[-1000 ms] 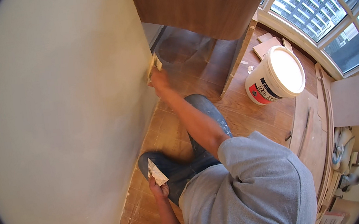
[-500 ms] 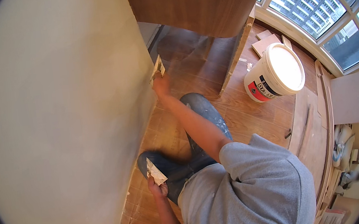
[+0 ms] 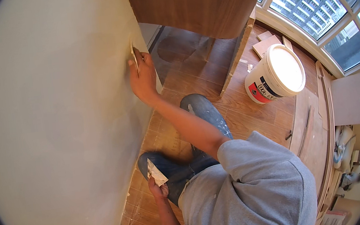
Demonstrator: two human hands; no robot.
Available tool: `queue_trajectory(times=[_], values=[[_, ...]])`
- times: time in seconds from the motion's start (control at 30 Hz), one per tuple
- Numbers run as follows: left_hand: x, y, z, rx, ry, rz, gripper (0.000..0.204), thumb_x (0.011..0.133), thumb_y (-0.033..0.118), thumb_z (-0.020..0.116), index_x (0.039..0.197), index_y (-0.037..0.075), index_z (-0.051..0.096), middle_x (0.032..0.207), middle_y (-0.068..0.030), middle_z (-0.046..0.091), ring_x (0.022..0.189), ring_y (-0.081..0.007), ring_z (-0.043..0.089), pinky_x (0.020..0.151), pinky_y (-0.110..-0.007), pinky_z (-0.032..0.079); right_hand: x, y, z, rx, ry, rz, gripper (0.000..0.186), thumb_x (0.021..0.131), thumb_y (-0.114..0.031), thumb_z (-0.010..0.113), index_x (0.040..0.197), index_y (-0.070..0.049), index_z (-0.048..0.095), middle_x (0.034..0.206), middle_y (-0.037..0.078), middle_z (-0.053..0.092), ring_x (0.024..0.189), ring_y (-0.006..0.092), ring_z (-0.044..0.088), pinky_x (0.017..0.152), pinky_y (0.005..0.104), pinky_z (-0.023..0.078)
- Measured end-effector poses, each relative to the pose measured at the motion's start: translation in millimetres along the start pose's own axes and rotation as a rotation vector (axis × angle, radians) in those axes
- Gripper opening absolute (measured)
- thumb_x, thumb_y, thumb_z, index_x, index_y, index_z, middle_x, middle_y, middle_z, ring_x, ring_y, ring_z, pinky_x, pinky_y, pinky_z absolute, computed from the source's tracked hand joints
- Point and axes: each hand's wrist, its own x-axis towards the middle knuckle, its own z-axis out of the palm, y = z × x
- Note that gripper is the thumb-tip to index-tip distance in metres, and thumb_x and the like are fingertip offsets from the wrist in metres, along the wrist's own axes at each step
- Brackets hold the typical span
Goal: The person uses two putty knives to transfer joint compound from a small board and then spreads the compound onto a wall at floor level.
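My right hand (image 3: pixel 143 80) is closed round a putty knife (image 3: pixel 132 51), raised against the pale wall (image 3: pixel 62 109) close to its far edge. That blade is seen nearly edge-on, and its handle is mostly hidden in the fingers. Lower down, by my bent knee, my left hand (image 3: pixel 158 189) grips a second putty knife (image 3: pixel 157 173). Its wide, roughly triangular blade is smeared with whitish filler and points up and away from me. Grey, slightly darker patches show on the wall surface around the right hand.
A white bucket (image 3: pixel 254 78) stands on the wooden floor (image 3: pixel 253 123) to the right. Ahead hangs a brown wooden panel (image 3: pixel 193 3), with an upright board edge (image 3: pixel 238 56) beside it. Long boards (image 3: pixel 310 132) lie at the right, below the window (image 3: pixel 310 2).
My right hand has moved from beside the wall's edge leftward onto the wall, turning its putty knife edge-on. The left hand and its putty knife stay in place.
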Motion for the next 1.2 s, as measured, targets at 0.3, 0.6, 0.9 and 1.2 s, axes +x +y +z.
queue_trajectory(times=[0.3, 0.6, 0.9, 1.2], values=[[3.7, -3.1, 2.6, 0.026, 0.058, 0.017, 0.034, 0.098, 0.017, 0.046, 0.126, -0.001, 0.051, 0.12, -0.0114, 0.064, 0.106, -0.0233, 0.065, 0.091, -0.036, 0.055, 24.3, 57.0, -2.5, -0.169, 0.153, -0.12, 0.038, 0.095, -0.011, 0.053, 0.132, -0.005, 0.05, 0.122, 0.016, 0.052, 0.113, 0.0356, 0.049, 0.094, 0.0446, 0.041], [-6.2, 3.4, -11.1, -0.032, -0.015, 0.006, 0.034, 0.098, 0.017, 0.046, 0.126, -0.001, 0.051, 0.12, -0.0114, 0.064, 0.104, -0.0229, 0.065, 0.09, -0.037, 0.055, -70.4, 100.6, -5.0, 0.041, -0.168, 0.2, 0.036, 0.095, -0.016, 0.053, 0.128, -0.002, 0.051, 0.131, 0.019, 0.049, 0.12, 0.0352, 0.048, 0.091, 0.0436, 0.044], [-2.1, 0.9, 12.6, 0.046, 0.131, 0.026, 0.029, 0.099, 0.019, 0.047, 0.122, 0.002, 0.052, 0.112, -0.0083, 0.065, 0.097, -0.0211, 0.067, 0.083, -0.035, 0.057, 0.6, 147.4, 18.2, 0.56, -0.111, 1.127, 0.047, 0.101, -0.046, 0.037, 0.121, -0.007, 0.052, 0.116, 0.008, 0.058, 0.102, 0.024, 0.057, 0.08, 0.0428, 0.049], [1.0, -3.8, 16.2, 0.061, 0.121, 0.012, 0.03, 0.1, 0.02, 0.046, 0.123, 0.003, 0.052, 0.113, -0.0074, 0.065, 0.097, -0.0208, 0.066, 0.084, -0.034, 0.056, 42.9, 11.8, 6.9, 0.423, 0.0, 0.408, 0.044, 0.099, -0.04, 0.045, 0.12, -0.002, 0.053, 0.114, 0.015, 0.054, 0.095, 0.0281, 0.054, 0.084, 0.0369, 0.046]])
